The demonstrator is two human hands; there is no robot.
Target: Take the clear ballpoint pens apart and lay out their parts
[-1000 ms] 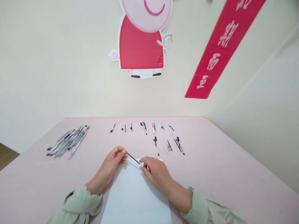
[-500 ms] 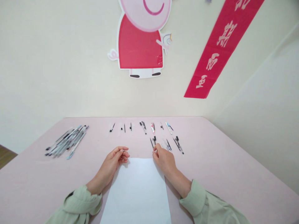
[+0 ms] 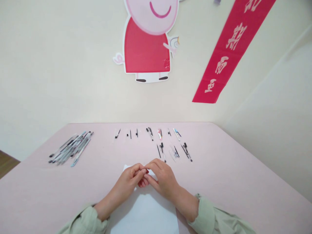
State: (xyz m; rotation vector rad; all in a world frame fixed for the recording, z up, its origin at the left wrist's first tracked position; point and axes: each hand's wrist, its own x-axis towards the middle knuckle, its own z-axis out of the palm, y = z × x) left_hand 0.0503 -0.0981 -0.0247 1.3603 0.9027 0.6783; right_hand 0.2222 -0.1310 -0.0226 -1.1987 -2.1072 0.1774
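My left hand and my right hand meet over the top of a white sheet of paper. The left fingers are curled in, and the right thumb and fingertips pinch against the left fingertips. Whatever lies between them is too small and too covered to name. Just beyond the right hand lies a taken-apart pen with its dark refill beside it. Further right are a clear pen with dark parts and a black-capped pen.
A pile of pens lies on the left of the pink table. Along the back are several sets of pen parts, among them a pink one and a white-and-blue one. A wall rises behind the table.
My right hand has drawn back from beside the disassembled pen and come left to my left hand. The left hand has moved a little right and nearer, and both now touch.
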